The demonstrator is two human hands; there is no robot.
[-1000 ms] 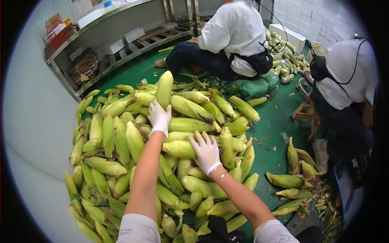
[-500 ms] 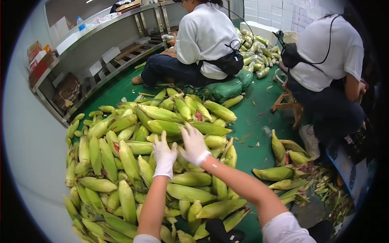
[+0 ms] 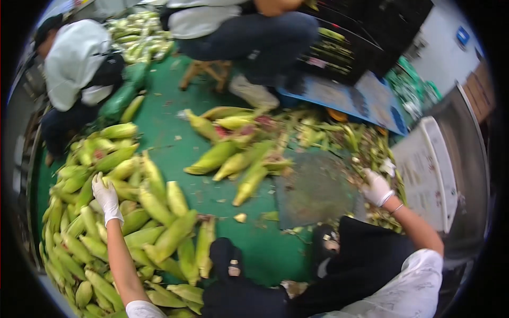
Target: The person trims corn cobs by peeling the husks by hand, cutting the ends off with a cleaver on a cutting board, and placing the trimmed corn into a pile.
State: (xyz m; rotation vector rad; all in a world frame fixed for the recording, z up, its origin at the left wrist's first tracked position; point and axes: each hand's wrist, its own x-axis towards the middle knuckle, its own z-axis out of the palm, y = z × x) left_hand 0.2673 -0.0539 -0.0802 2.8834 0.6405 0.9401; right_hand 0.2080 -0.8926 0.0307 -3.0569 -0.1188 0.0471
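My left hand [image 3: 106, 197], in a white glove, rests on the large pile of unhusked corn [image 3: 164, 236] with its fingers stretched out over the ears. Far off to the right is my right hand [image 3: 377, 189], also gloved. It is at the heap of husk and stalk trimmings [image 3: 354, 139], fingers curled, beside a flat dark board [image 3: 317, 189] on the floor. Blur hides what those fingers hold, if anything. Between my hands, a smaller group of corn ears [image 3: 233, 153] with partly dark red ends lies on the green floor.
One person in a white top [image 3: 79, 61] sits at the far left. Another person's leg [image 3: 249, 40] is by a wooden stool [image 3: 207, 74]. Black crates [image 3: 350, 47] stand over a blue panel [image 3: 344, 100]. A white bin [image 3: 427, 172] is at the right; bagged corn [image 3: 139, 37] lies behind.
The view has swung right and down. Both hands were together on the corn pile; my right hand has moved away to the trimmings, while my left is still on the pile.
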